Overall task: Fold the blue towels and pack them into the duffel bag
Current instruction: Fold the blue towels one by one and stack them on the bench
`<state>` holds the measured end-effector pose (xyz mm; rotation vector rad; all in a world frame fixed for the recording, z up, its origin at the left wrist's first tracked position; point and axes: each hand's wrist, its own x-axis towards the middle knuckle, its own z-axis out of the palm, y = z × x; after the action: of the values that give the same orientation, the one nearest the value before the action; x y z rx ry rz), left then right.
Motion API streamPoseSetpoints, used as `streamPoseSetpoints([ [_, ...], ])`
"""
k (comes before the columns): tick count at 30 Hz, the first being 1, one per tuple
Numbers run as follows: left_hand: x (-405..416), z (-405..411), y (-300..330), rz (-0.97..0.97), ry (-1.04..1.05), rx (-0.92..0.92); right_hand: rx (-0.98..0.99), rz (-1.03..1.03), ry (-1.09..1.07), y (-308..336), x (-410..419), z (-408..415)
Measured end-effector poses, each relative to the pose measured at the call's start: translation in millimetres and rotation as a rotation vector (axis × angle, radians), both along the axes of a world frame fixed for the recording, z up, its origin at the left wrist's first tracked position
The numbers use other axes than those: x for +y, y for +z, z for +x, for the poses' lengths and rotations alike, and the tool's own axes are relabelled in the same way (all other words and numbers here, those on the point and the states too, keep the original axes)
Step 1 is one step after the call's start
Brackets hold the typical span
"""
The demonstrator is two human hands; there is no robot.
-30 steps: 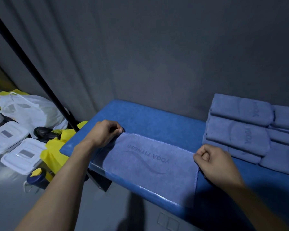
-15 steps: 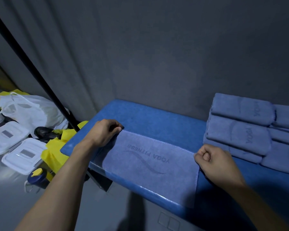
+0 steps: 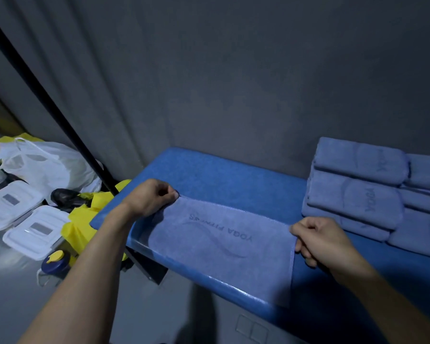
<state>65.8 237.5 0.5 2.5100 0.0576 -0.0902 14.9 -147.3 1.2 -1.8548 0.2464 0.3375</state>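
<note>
A blue towel (image 3: 219, 242) printed YOGA FITNESS lay flat on the blue padded desk (image 3: 224, 177), its near edge hanging over the front. The left hand (image 3: 150, 198) pinched its far left corner; the right hand (image 3: 323, 240) gripped its right edge, fingers curled. Folded blue towels (image 3: 358, 187) were stacked at the right. White lidded containers (image 3: 25, 219) sat on the floor.

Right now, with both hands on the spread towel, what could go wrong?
The towel overhangs the blue bench's near edge, so it may slide off if the left hand or right hand lets go. Folding rightward could bump the folded towel stack. No duffel bag is visible.
</note>
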Motion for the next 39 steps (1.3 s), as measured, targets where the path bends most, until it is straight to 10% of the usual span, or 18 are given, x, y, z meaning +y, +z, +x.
streamPoseSetpoints([
  [16,-7.9,2.0,-6.2,0.169,-0.063,-0.197,-0.378,-0.597,0.168,-4.6,-4.4,-1.5],
  [28,-2.2,-0.2,-5.6,0.247,-0.128,-0.163,-0.436,-0.651,0.282,-10.6,-12.4,3.1],
  [35,7.9,-52.8,50.4,-0.338,-0.106,-0.260,-0.599,-0.001,0.150,42.7,-21.2,-17.6],
  [39,-4.8,-93.5,61.3,-0.133,-0.144,-0.281,-0.754,0.125,-0.041,65.7,-20.3,-34.8],
])
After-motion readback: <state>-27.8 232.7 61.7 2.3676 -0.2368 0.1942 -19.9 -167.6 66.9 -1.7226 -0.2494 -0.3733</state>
